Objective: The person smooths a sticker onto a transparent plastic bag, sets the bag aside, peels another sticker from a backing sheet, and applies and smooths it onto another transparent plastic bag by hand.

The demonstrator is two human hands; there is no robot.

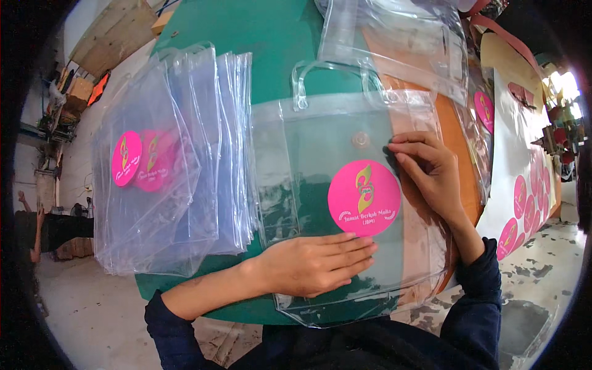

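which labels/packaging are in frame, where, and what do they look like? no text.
Round sticker: pink with a yellow-green emblem, on the clear handled bag at centre, between left hand and right hand.
Bag stack: clear bags piled to the left, pink round stickers showing on top.
Sticker sheet: far right, white backing with several pink rounds.
Loose clear bags: top centre.

1. The left hand [311, 264] lies flat, palm down, fingers straight and close together, pointing to the person's right.
2. The left forearm is bare, its dark sleeve pushed up near the elbow.
3. The right hand [428, 169] is bent at the wrist, fingers curled, fingertips [394, 148] pressing down.
4. The right sleeve reaches the wrist.
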